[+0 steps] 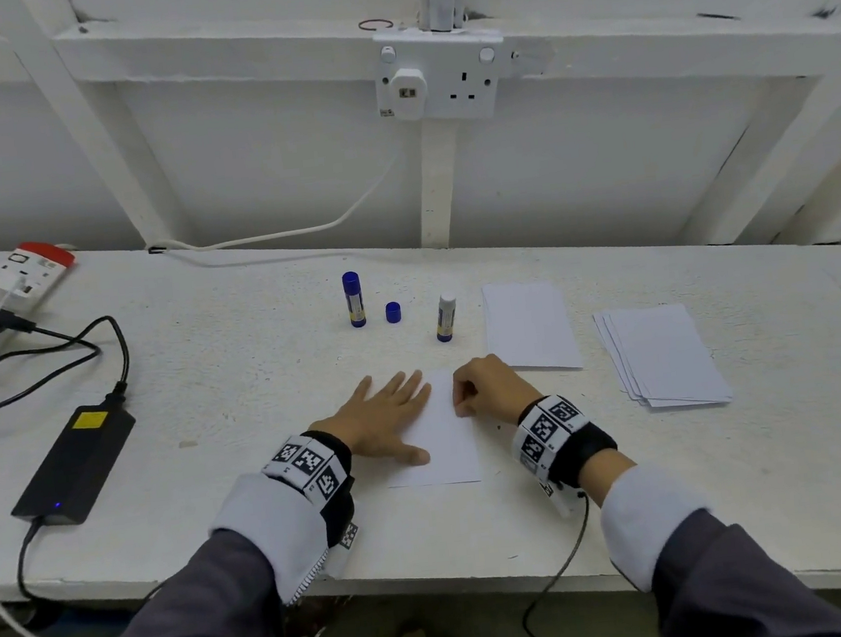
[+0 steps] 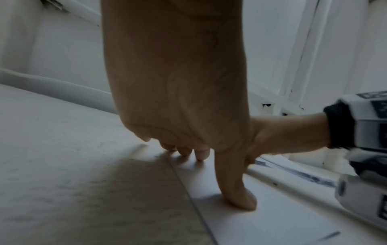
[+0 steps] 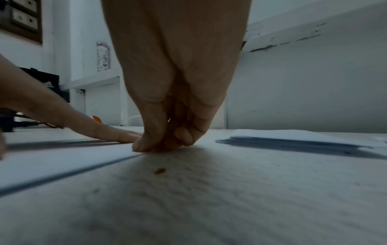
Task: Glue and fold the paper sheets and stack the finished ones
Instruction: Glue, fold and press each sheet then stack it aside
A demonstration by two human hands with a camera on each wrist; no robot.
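A white folded paper sheet (image 1: 449, 449) lies flat near the table's front edge. My left hand (image 1: 387, 419) rests on its left part with the fingers spread straight; in the left wrist view the thumb (image 2: 240, 195) presses the sheet (image 2: 261, 220). My right hand (image 1: 482, 389) has its fingertips curled and bunched, pressed down on the sheet's right edge (image 3: 62, 160); the edge looks flat, not lifted. Behind the hands stand a capped blue glue stick (image 1: 353, 299), a loose blue cap (image 1: 392, 312) and an uncapped glue stick (image 1: 445, 317).
To the right of the uncapped stick lies one folded sheet (image 1: 529, 325), and a fanned stack of white sheets (image 1: 663, 356) lies farther right. At the left are a black power adapter (image 1: 75, 462), cables and a power strip (image 1: 0, 297). A wall socket (image 1: 436, 78) is on the back wall.
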